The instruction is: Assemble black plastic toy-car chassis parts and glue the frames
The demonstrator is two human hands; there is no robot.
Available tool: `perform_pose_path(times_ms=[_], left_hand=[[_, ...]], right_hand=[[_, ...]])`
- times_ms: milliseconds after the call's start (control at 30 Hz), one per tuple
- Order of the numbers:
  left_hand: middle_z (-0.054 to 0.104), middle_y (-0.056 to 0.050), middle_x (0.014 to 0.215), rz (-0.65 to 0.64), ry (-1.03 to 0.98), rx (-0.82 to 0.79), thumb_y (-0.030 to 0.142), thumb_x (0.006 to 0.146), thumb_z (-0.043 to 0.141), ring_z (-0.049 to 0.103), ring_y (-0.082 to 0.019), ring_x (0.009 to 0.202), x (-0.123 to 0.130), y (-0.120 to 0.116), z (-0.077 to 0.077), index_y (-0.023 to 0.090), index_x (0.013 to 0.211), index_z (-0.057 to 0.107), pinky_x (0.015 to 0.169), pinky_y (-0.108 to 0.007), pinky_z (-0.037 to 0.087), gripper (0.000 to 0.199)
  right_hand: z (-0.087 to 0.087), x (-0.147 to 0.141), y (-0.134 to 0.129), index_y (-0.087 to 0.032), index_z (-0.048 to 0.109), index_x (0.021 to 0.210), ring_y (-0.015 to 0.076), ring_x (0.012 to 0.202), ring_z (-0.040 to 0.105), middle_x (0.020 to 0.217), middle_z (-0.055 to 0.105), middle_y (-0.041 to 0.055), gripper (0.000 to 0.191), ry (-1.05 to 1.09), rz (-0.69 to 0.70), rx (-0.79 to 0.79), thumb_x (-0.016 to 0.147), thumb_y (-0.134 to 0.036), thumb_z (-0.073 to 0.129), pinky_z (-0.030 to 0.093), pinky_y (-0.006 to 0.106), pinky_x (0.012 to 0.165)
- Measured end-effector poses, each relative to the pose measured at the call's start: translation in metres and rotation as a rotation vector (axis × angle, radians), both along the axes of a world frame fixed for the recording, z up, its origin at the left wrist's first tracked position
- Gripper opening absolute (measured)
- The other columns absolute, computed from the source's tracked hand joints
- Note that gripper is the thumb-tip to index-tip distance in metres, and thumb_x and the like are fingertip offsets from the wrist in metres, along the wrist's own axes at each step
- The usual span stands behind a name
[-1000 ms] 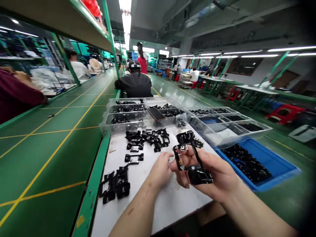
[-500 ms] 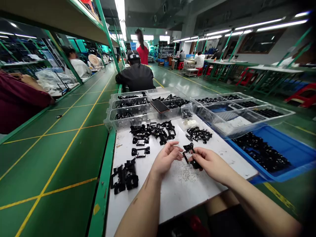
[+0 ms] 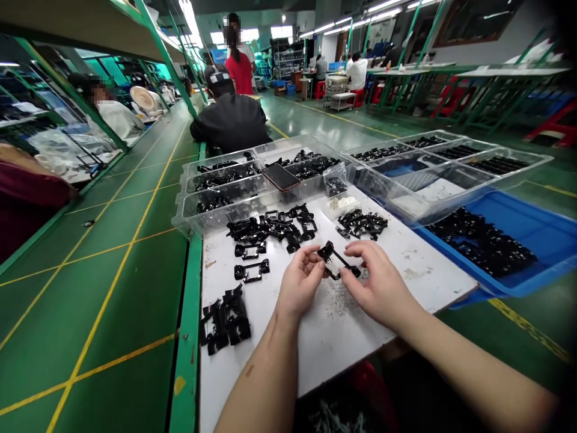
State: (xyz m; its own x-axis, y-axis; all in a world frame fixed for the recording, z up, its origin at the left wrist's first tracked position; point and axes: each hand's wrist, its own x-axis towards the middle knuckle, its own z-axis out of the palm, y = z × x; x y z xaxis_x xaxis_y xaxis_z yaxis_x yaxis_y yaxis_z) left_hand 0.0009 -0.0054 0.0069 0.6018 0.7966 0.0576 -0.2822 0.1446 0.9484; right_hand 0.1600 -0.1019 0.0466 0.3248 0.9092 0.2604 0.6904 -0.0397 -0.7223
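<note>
A black plastic frame with a rectangular opening is held above the white tabletop between my two hands. My left hand pinches its left end between thumb and curled fingers. At the right end my right hand has its thumb on the near side and its fingers curved round the far side. Beyond my hands lies a heap of similar black frames. Two single frames lie in front of that heap, and several more stand together at the left edge. Small black parts are piled at the right.
Clear divided trays with black parts line the table's far side, a phone resting across one. A blue bin of black parts sits at the right. The green conveyor runs along the left. A person in black sits ahead.
My left hand, empty before, has closed on the frame's left end. The frame has turned and come between both hands. The view has shifted slightly.
</note>
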Motion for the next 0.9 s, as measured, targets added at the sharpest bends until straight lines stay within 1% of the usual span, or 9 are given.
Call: perform_pose_path(times_ms=[100, 300, 433, 567, 633, 700, 800, 833, 900], left_hand=[[0.065, -0.002, 0.099, 0.009, -0.008, 0.002, 0.034, 0.093, 0.083, 0.067, -0.013, 0.087, 0.0, -0.002, 0.001, 0.019, 0.126, 0.062, 0.083, -0.028, 0.056, 0.042], [0.071, -0.002, 0.097, -0.003, -0.004, 0.016, 0.032, 0.093, 0.082, 0.071, -0.015, 0.087, 0.0, -0.008, 0.005, 0.02, 0.114, 0.058, 0.085, -0.031, 0.059, 0.034], [0.072, -0.002, 0.095, -0.02, 0.031, 0.054, 0.033, 0.093, 0.081, 0.068, -0.014, 0.078, 0.0, -0.01, 0.004, 0.021, 0.109, 0.054, 0.077, -0.03, 0.058, 0.033], [0.071, -0.006, 0.109, -0.032, 0.084, 0.122, 0.031, 0.092, 0.083, 0.068, -0.016, 0.09, -0.001, -0.009, -0.001, 0.021, 0.106, 0.056, 0.078, -0.029, 0.057, 0.032], [0.07, -0.005, 0.107, -0.051, 0.11, 0.14, 0.031, 0.092, 0.084, 0.068, -0.015, 0.087, -0.001, -0.009, -0.001, 0.02, 0.102, 0.057, 0.078, -0.029, 0.057, 0.031], [0.071, -0.004, 0.1, -0.057, 0.13, 0.131, 0.034, 0.094, 0.083, 0.068, -0.014, 0.082, -0.001, -0.008, -0.001, 0.02, 0.099, 0.055, 0.076, -0.028, 0.057, 0.031], [0.073, -0.005, 0.106, -0.021, 0.132, 0.088, 0.038, 0.095, 0.081, 0.073, -0.017, 0.086, 0.0, -0.007, 0.002, 0.022, 0.11, 0.051, 0.073, -0.027, 0.058, 0.038], [0.074, -0.006, 0.109, -0.004, 0.13, 0.075, 0.039, 0.095, 0.081, 0.075, -0.018, 0.089, 0.0, -0.007, 0.003, 0.023, 0.119, 0.049, 0.073, -0.028, 0.059, 0.043], [0.073, -0.005, 0.109, 0.029, 0.135, 0.057, 0.038, 0.096, 0.08, 0.078, -0.02, 0.091, 0.0, -0.006, 0.005, 0.025, 0.139, 0.043, 0.073, -0.029, 0.061, 0.059]], right_hand=[[-0.002, -0.008, -0.002, -0.022, 0.071, 0.098, 0.0373, 0.134, 0.052, 0.136, 0.061, 0.016, 0.018, -0.106, 0.033, 0.085, 0.096, -0.038, 0.063, 0.041, 0.059, 0.117], [-0.006, -0.008, -0.001, -0.022, 0.074, 0.09, 0.0349, 0.127, 0.06, 0.13, 0.066, 0.0153, 0.017, -0.117, 0.031, 0.107, 0.097, -0.032, 0.063, 0.048, 0.057, 0.112], [-0.003, 0.0, 0.002, -0.023, 0.076, 0.084, 0.029, 0.114, 0.069, 0.118, 0.07, 0.0123, 0.018, -0.038, 0.001, 0.039, 0.096, -0.033, 0.065, 0.055, 0.047, 0.102], [-0.001, 0.008, 0.007, -0.023, 0.077, 0.08, 0.0233, 0.095, 0.072, 0.104, 0.074, 0.0068, 0.012, 0.023, 0.029, -0.064, 0.091, -0.028, 0.073, 0.056, 0.04, 0.089], [0.002, 0.01, 0.006, -0.023, 0.075, 0.078, 0.022, 0.091, 0.072, 0.097, 0.074, 0.0045, 0.009, 0.036, 0.055, -0.103, 0.087, -0.022, 0.075, 0.055, 0.038, 0.086], [0.007, 0.012, 0.003, -0.023, 0.074, 0.079, 0.021, 0.093, 0.071, 0.099, 0.074, 0.0031, 0.007, 0.038, 0.099, -0.119, 0.084, -0.021, 0.08, 0.054, 0.036, 0.088], [0.015, 0.02, -0.002, -0.025, 0.075, 0.091, 0.0207, 0.107, 0.07, 0.116, 0.074, 0.0034, 0.009, 0.026, 0.121, -0.099, 0.087, -0.03, 0.081, 0.054, 0.034, 0.096], [0.016, 0.027, -0.001, -0.024, 0.074, 0.096, 0.0211, 0.109, 0.069, 0.119, 0.073, 0.0045, 0.012, 0.018, 0.09, -0.09, 0.091, -0.034, 0.077, 0.054, 0.034, 0.096], [0.015, 0.044, 0.007, -0.022, 0.071, 0.101, 0.0223, 0.1, 0.068, 0.114, 0.074, 0.0075, 0.016, -0.007, -0.018, -0.094, 0.097, -0.037, 0.067, 0.054, 0.037, 0.089]])
